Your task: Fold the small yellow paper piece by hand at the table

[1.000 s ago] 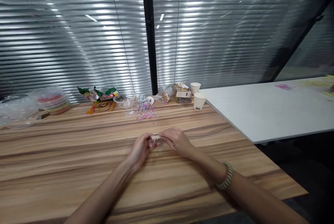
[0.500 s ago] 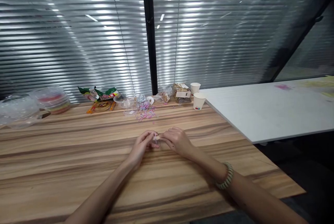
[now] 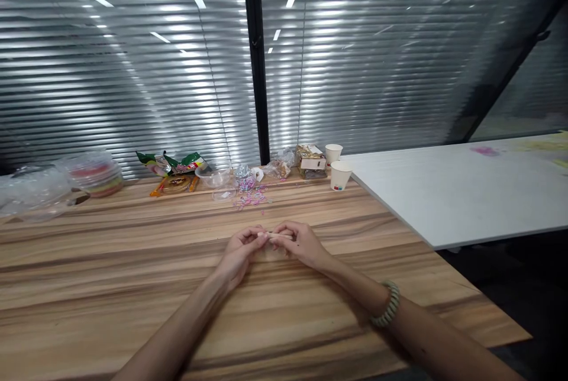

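My left hand (image 3: 242, 251) is closed in a pinch over the middle of the wooden table, thumb against fingers. Facing it, my right hand (image 3: 302, 243) pinches too, its fingertips almost meeting those of the left. Between them shows a thin pale piece (image 3: 271, 235), mostly covered by the fingers; its kind is too small to tell. Beyond the hands lies a scatter of tiny pink, purple and white pieces (image 3: 251, 198). Behind that scatter, a small clear container (image 3: 245, 178) holds more of them.
Along the back stand paper cups (image 3: 341, 176), a box (image 3: 312, 161), clear plastic bowls (image 3: 215, 178), a green snack bag (image 3: 175, 162) and an orange-edged packet (image 3: 175, 185). Stacked plastic tubs (image 3: 94, 175) sit at left. A white table (image 3: 461, 191) adjoins at right.
The right hand has turned, its fingers now curled into a pinch beside the left. A pale purple strand seen at the left fingertips is now hidden. The view has tilted up slightly.
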{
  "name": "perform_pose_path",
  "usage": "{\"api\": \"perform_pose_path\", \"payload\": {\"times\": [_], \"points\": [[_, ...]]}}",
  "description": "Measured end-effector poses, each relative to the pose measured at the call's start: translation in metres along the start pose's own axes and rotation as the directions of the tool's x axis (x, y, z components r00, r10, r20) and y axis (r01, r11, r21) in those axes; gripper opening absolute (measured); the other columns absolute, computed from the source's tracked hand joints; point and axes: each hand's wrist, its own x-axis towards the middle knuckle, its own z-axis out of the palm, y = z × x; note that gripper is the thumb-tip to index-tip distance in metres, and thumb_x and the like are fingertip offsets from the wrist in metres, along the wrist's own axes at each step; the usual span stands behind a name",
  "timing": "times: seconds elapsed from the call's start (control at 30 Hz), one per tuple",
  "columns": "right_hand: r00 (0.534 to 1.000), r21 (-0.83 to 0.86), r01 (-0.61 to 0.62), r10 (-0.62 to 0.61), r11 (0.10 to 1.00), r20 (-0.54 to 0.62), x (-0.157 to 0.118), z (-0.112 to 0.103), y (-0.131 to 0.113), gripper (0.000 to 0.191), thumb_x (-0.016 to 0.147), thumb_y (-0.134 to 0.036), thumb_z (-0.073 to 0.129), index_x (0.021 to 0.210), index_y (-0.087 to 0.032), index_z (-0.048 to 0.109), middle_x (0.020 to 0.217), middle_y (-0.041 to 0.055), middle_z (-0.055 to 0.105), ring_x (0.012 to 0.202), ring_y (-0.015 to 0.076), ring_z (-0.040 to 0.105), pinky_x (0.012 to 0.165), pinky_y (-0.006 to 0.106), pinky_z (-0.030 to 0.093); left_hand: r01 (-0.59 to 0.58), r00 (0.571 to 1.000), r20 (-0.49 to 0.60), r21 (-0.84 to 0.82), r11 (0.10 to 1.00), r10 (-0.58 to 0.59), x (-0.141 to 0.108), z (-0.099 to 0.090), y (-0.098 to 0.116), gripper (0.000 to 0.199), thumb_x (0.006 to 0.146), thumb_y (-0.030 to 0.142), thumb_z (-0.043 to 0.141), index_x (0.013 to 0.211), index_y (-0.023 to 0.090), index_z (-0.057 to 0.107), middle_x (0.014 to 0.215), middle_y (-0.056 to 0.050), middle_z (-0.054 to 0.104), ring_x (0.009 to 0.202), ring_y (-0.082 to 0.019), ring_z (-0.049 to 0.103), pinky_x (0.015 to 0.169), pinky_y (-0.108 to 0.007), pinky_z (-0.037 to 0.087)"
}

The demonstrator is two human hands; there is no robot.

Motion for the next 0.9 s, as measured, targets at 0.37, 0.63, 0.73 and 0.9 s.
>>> {"api": "perform_pose_path", "payload": {"times": [0.37, 0.63, 0.73, 0.9], "points": [[0.97, 0.28, -0.057, 0.12, 0.958, -0.212, 0.009, 0.001, -0.003, 0.034, 0.064, -0.048, 0.063, 0.065, -0.015, 0.055, 0.059, 0.0003, 0.055, 0.052, 0.0104, 0.046, 0.049, 0.023, 0.037, -0.174, 0.985, 0.106, 0.482, 0.859, 0.14, 0.006, -0.008, -0.004, 0.025, 0.065, 0.038, 0.064, 0.075, 0.015, 0.066, 0.085, -0.007, 0.063, 0.081, -0.019, 0.055, 0.074, -0.026, 0.041], [0.977, 0.28, -0.115, 0.16, 0.953, -0.143, 0.015, -0.004, 0.016, 0.043, 0.073, -0.058, 0.048, 0.066, -0.016, 0.049, 0.057, -0.0006, 0.05, 0.052, 0.0107, 0.048, 0.053, 0.024, 0.039, -0.104, 0.844, -0.197, 0.851, 0.514, 0.498, 0.068, -0.053, -0.003, 0.028, 0.063, 0.024, 0.061, 0.088, 0.013, 0.063, 0.071, -0.006, 0.061, 0.065, -0.017, 0.054, 0.068, -0.028, 0.04], [0.979, 0.301, -0.122, 0.165, 0.946, -0.122, 0.015, -0.004, 0.02, 0.044, 0.07, -0.059, 0.05, 0.077, -0.016, 0.049, 0.057, -0.0037, 0.045, 0.046, 0.0081, 0.042, 0.045, 0.021, 0.034, -0.079, 0.838, -0.187, 0.888, 0.454, 0.513, 0.086, -0.058, -0.001, 0.021, 0.063, 0.026, 0.061, 0.078, 0.013, 0.065, 0.067, -0.006, 0.061, 0.062, -0.018, 0.053, 0.064, -0.027, 0.038], [0.984, 0.257, -0.132, 0.158, 0.957, -0.086, 0.016, -0.007, 0.021, 0.051, 0.075, -0.063, 0.037, 0.089, -0.016, 0.049, 0.055, -0.0072, 0.028, 0.04, 0.0058, 0.027, 0.039, 0.019, 0.029, -0.018, 0.811, -0.192, 0.936, 0.352, 0.553, 0.098, -0.059, -0.002, 0.015, 0.067, 0.026, 0.056, 0.064, 0.013, 0.062, 0.069, -0.009, 0.06, 0.066, -0.02, 0.052, 0.064, -0.029, 0.036]]}}
